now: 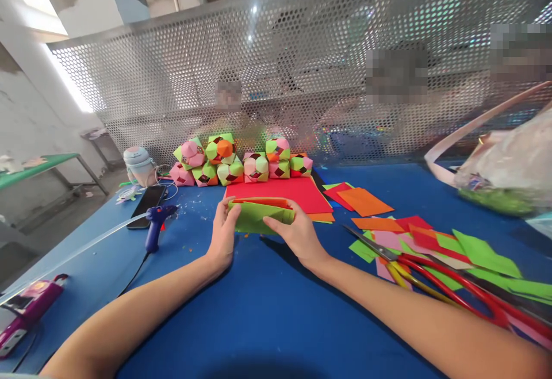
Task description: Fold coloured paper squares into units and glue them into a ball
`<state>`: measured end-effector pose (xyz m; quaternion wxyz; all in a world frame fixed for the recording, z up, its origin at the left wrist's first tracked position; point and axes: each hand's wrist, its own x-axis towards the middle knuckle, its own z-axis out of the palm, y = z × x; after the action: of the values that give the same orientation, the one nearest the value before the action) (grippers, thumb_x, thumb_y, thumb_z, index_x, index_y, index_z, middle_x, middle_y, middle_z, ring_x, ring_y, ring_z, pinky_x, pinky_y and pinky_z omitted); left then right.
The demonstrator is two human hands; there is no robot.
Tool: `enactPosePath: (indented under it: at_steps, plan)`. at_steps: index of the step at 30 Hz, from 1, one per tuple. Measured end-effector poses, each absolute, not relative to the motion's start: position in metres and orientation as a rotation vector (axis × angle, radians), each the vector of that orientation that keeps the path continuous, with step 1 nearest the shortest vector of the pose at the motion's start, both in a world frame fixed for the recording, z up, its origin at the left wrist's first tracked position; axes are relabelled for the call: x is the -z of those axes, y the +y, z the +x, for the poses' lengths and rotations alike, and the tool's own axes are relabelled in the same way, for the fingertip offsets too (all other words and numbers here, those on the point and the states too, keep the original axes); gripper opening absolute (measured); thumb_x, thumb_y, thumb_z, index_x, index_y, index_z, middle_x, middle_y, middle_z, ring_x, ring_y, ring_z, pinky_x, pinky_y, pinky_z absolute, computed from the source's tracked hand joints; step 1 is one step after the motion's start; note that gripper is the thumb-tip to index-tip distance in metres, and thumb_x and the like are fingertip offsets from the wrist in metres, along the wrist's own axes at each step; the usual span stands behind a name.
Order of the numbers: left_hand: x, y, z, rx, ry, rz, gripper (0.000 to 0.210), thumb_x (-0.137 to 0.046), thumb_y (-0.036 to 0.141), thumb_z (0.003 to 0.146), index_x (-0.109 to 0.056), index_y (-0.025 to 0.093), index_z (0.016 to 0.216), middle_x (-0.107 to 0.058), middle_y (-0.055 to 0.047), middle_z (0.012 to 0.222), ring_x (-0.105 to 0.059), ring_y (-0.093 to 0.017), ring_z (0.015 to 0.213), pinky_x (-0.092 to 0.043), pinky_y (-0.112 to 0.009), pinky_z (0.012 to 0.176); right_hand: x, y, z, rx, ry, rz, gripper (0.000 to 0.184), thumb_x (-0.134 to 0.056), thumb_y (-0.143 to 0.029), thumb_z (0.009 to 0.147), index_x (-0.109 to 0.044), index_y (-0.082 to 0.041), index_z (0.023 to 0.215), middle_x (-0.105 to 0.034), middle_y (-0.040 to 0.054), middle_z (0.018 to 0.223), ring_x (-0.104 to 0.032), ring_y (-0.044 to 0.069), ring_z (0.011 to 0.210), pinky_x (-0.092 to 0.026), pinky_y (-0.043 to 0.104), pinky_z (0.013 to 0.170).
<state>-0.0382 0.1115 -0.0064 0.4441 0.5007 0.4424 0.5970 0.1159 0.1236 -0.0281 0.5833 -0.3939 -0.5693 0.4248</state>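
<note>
Both hands hold a small stack of paper sheets [254,218] above the blue table, green on the near face with orange showing along the top edge. My left hand [224,226] grips its left end, thumb on the front. At the right end, my right hand [297,229] pinches it with the thumb across the green face; the fingers behind are partly hidden. Just beyond lies a pile of red paper sheets [284,189] with orange edges showing beneath. Several folded paper balls [228,166] in green, pink and orange are stacked behind that pile.
A blue glue gun [156,226], a black phone [147,206] and a bottle [140,166] stand or lie at left, near a purple power strip [32,310]. Red-handled scissors [452,281] rest on paper scraps [487,249] at right. A perforated metal screen [181,80] borders the back.
</note>
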Motion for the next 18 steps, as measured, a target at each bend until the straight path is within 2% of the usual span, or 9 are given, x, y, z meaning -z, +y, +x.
enactPosePath:
  at_steps: [2,7,9,14,18]
  plan:
    - [0.006,0.109,-0.035,-1.471,1.118,1.269,0.032,-0.05,0.045,0.083,-0.05,0.023,0.106,-0.062,-0.002,0.098,-0.059,-0.017,0.085,-0.049,-0.026,0.07,0.029,0.121,0.113,-0.966,-1.321,-0.941,0.038,-0.067,-0.034,0.071,-0.053,-0.022,0.104,-0.07,0.0042,0.095,-0.067,0.021,0.084,-0.054,0.034,0.073]
    - [0.008,0.103,-0.033,-1.455,1.164,1.397,0.027,-0.049,0.046,0.084,-0.054,0.02,0.087,-0.058,0.001,0.082,-0.055,-0.014,0.077,-0.045,-0.023,0.069,0.029,0.114,0.111,-0.899,-1.355,-1.002,0.009,-0.059,-0.025,0.072,-0.058,-0.021,0.08,-0.064,-0.0006,0.07,-0.059,0.017,0.063,-0.048,0.029,0.059]
    - [0.008,0.102,-0.034,-1.46,1.183,1.443,0.028,-0.045,0.046,0.087,-0.055,0.02,0.088,-0.059,0.0,0.088,-0.055,-0.015,0.082,-0.044,-0.023,0.074,0.028,0.113,0.111,-0.897,-1.372,-0.989,0.012,-0.06,-0.026,0.072,-0.059,-0.021,0.083,-0.065,0.0009,0.077,-0.06,0.018,0.069,-0.049,0.03,0.063]
    - [0.011,0.106,-0.035,-1.54,1.27,1.441,0.029,-0.039,0.045,0.089,-0.056,0.021,0.094,-0.059,-0.002,0.103,-0.052,-0.018,0.103,-0.04,-0.025,0.09,0.027,0.115,0.11,-0.886,-1.325,-0.949,0.035,-0.066,-0.035,0.072,-0.055,-0.021,0.101,-0.061,0.0083,0.109,-0.058,0.022,0.099,-0.049,0.035,0.083]
    - [0.013,0.107,-0.03,-1.512,1.267,1.404,0.033,-0.035,0.047,0.09,-0.054,0.022,0.099,-0.058,-0.002,0.107,-0.053,-0.018,0.104,-0.042,-0.027,0.09,0.027,0.112,0.108,-0.918,-1.292,-0.895,0.034,-0.057,-0.044,0.081,-0.052,-0.022,0.108,-0.056,0.0082,0.12,-0.053,0.021,0.112,-0.046,0.035,0.092]
